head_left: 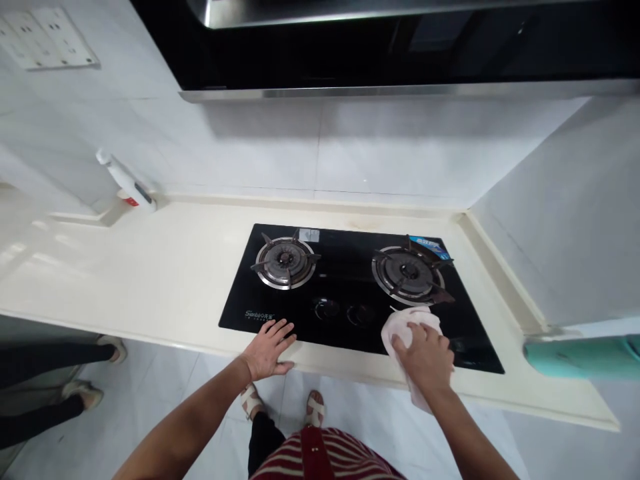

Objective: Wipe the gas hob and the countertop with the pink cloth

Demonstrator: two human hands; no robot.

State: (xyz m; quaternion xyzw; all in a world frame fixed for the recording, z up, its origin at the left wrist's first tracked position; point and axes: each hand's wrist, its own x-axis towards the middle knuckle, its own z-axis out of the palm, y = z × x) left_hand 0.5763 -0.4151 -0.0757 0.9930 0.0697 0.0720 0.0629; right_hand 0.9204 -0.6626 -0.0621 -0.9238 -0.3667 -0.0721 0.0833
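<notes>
A pale pink cloth (400, 325) lies bunched under my right hand (427, 357), whose fingers curl over it on the front right part of the black gas stove (345, 280). Part of the cloth hangs down past the counter's front edge. My left hand (270, 350) rests with spread fingers at the stove's front left edge, near the printed brand name, and holds nothing. The right burner (409, 272) is just behind the cloth. To the left sits the other burner (286, 261). Two dark knobs (327, 308) are between the burners, toward the front.
A black range hood (350, 53) hangs above the stove. On the cream counter (150, 267), a white bottle-like object (127, 183) leans at the back left. A green cylinder (580, 357) is at the right. Another person's legs (55, 357) show at the lower left.
</notes>
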